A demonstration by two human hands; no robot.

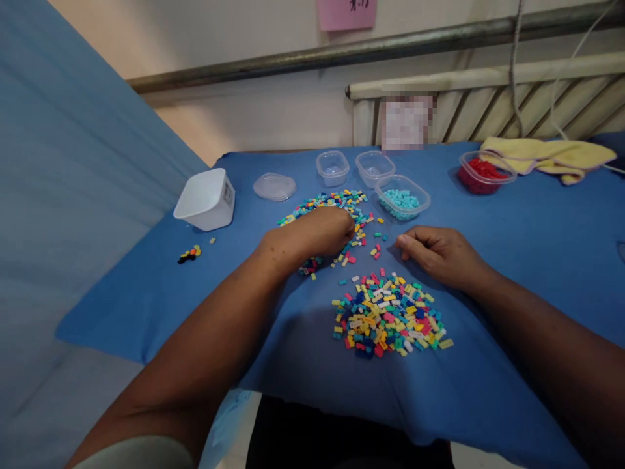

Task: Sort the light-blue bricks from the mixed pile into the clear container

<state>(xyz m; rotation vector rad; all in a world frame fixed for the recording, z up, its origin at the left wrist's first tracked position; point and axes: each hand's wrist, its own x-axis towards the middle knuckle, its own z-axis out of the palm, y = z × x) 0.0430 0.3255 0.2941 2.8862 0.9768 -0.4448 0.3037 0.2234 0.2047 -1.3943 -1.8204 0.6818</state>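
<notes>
My left hand (319, 231) rests knuckles-up on the far pile of small coloured bricks (336, 202), fingers curled down into it; what they pinch is hidden. My right hand (437, 251) lies on the blue cloth (527, 260) to the right, fingers curled, thumb against the forefinger, just beyond the near pile of mixed bricks (388, 316). Whether it holds a brick I cannot tell. A few loose bricks (375, 251) lie between the two hands.
At the back stand a tub of turquoise bricks (403, 197), two empty clear tubs (333, 167) (374, 167), a clear lid (274, 186), a red-brick tub (484, 172) and a white square box (206, 198). A small brick cluster (190, 254) lies left. Yellow cloth (549, 158) far right.
</notes>
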